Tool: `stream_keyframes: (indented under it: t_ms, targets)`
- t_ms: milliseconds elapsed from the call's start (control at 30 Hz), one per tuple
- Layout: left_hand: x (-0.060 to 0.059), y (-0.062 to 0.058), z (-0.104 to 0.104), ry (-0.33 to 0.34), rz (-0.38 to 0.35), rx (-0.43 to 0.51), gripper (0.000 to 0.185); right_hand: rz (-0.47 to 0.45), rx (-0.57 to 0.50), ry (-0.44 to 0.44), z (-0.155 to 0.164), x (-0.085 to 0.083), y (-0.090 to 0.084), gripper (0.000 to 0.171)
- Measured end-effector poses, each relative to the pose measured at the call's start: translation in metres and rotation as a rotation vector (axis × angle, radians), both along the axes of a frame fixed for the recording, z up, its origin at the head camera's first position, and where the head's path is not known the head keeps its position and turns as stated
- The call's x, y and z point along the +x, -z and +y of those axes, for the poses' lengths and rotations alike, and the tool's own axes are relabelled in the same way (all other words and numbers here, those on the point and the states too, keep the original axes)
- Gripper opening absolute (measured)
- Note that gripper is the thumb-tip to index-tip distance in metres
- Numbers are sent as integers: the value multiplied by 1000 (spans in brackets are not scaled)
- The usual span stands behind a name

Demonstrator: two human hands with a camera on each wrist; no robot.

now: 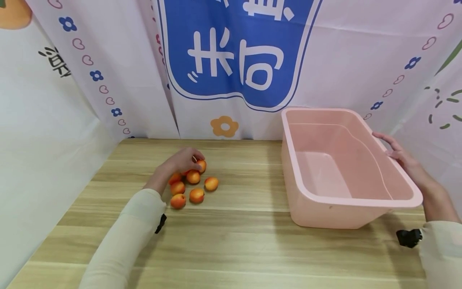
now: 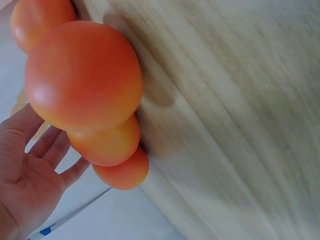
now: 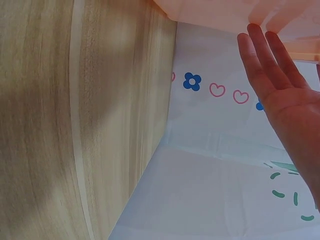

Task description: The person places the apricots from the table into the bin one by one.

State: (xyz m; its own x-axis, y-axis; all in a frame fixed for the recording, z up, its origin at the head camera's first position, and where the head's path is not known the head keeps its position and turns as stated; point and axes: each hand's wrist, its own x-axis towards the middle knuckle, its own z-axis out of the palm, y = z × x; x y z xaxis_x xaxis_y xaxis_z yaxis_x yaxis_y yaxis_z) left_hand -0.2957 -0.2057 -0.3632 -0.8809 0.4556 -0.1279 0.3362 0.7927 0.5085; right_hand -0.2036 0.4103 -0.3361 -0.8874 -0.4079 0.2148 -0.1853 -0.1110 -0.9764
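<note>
Reaching over a cluster of small orange fruits (image 1: pixel 193 182) on the wooden table (image 1: pixel 231 241), left hand (image 1: pixel 180 160) with fingers loosely open, touching the farthest one; right hand (image 1: pixel 397 152) steadying the smooth pink plastic tub (image 1: pixel 346 200), fingers straight against its rim. Judging next: closing round one glossy, rounded fruit.

Left hand (image 1: pixel 180 161) hides part of apricot cluster (image 1: pixel 193 184); grip on fruit unclear; wood blurred at left wrist.
</note>
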Motion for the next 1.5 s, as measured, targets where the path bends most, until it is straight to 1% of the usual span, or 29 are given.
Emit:
stream_keyframes:
  t_ms: [100, 200, 400, 500, 633, 700, 767, 867, 933, 1000, 1133, 1233, 1333, 1400, 1500]
  targets:
    - [1, -3, 2, -9, -1, 22, 38, 8, -10, 0, 0, 0, 1, 62]
    - [1, -7, 5, -15, -4, 68, 40, 17, -12, 1, 0, 0, 1, 63]
    - [1, -17, 18, 21, 80, 152, 39, 20, -71, -34, -2, -1, 1, 64]
    - [2, -24, 28, 20, 98, 202, 37, 20, -97, -53, -2, -2, 2, 65]
    - [3, -34, 44, 11, 79, 293, 35, 41, -98, -45, -3, -2, 4, 66]
    - [4, -40, 52, 10, 72, 322, 35, 50, -90, -26, -3, -3, 5, 66]
    - [5, -45, 60, 5, 67, 347, 35, 54, -87, -30, -3, -2, 5, 66]
    - [6, -51, 72, 18, 77, 381, 35, 43, -89, -41, -2, -2, 5, 65]
    - [6, -55, 79, 29, 90, 416, 36, 36, -100, -58, -2, -2, 5, 66]
    - [7, -58, 86, 43, 91, 457, 37, 28, -103, -56, -2, -2, 6, 66]
    - [9, -66, 100, 63, 67, 528, 35, 38, -88, -39, -2, -2, 7, 65]
    - [10, -72, 112, 73, 59, 543, 35, 50, -68, -18, -3, -1, 8, 64]
    - [10, -77, 123, 82, 54, 531, 35, 51, -61, -8, -4, -1, 8, 63]
    - [11, -82, 131, 91, 44, 526, 36, 52, -53, -4, -4, -1, 8, 62]
    - [11, -87, 142, 117, 20, 546, 36, 50, -56, 1, -5, -1, 8, 63]
